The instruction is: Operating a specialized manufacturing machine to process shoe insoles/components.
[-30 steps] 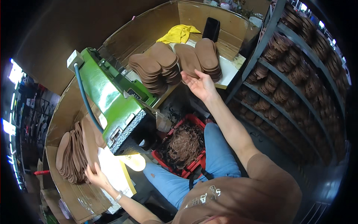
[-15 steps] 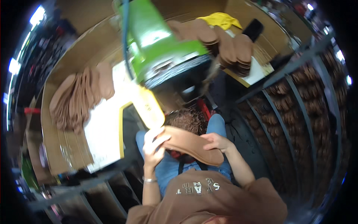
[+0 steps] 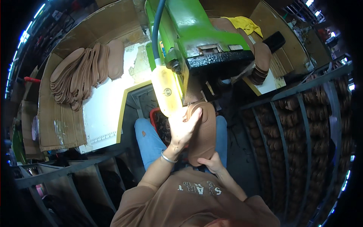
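Note:
A brown shoe sole is held lengthwise between both my hands, its patterned face up. My left hand grips it near the far end, the thumb pressed on top and the other fingers partly hidden. Lower down, my right hand pinches the near end with its thumb on top. The sole's far end meets the working head of a green machine; whether it touches the machine's tool is hard to tell. A bright lamp with a yellowish cover shines right beside my left hand.
Stacked brown soles lean in a cardboard surround on the white table to the left. More soles lie right of the machine, near a yellow cloth. A red bin holds scraps between my knees. Loaded racks stand at right.
The sole has turned from lying crosswise to pointing away from me, and its far end has come up to the machine head. My right hand has moved inward to the near end.

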`<control>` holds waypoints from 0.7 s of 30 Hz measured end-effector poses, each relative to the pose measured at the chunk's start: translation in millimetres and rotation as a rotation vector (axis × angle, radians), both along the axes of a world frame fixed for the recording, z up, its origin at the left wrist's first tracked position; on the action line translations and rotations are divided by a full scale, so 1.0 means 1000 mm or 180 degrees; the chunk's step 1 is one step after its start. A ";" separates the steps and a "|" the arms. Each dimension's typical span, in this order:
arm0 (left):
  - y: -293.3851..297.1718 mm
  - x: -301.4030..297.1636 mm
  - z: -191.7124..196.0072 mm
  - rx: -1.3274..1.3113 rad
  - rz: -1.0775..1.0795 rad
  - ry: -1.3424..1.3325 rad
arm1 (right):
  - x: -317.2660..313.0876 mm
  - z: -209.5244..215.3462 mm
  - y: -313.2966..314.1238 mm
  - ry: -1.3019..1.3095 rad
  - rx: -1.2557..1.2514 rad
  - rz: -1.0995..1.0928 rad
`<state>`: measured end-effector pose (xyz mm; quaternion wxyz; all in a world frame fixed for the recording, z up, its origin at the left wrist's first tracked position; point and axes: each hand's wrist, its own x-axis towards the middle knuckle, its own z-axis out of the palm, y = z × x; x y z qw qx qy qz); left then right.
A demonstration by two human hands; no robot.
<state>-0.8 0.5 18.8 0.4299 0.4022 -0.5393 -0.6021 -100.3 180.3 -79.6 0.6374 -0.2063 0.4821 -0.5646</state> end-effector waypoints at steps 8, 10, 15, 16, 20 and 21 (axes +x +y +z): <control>0.012 0.013 -0.001 0.0548 0.0216 0.0371 | -0.094 0.046 -0.005 0.0596 -0.0382 -0.1282; 0.009 0.015 0.001 0.0664 0.0205 0.0568 | -0.113 0.062 -0.027 0.0838 -0.0407 -0.1421; 0.002 0.030 0.000 0.0566 0.0115 0.0500 | -0.128 0.098 -0.087 0.0892 -0.0640 -0.1463; 0.001 0.034 0.001 0.0397 0.0131 0.0519 | -0.124 0.105 -0.097 0.0859 -0.0692 -0.1505; -0.002 0.059 -0.002 0.0511 0.0212 0.0734 | -0.107 0.112 -0.124 0.0799 -0.0740 -0.1295; -0.001 0.066 -0.001 0.0632 0.0254 0.0805 | -0.101 0.111 -0.127 0.0673 -0.0728 -0.1258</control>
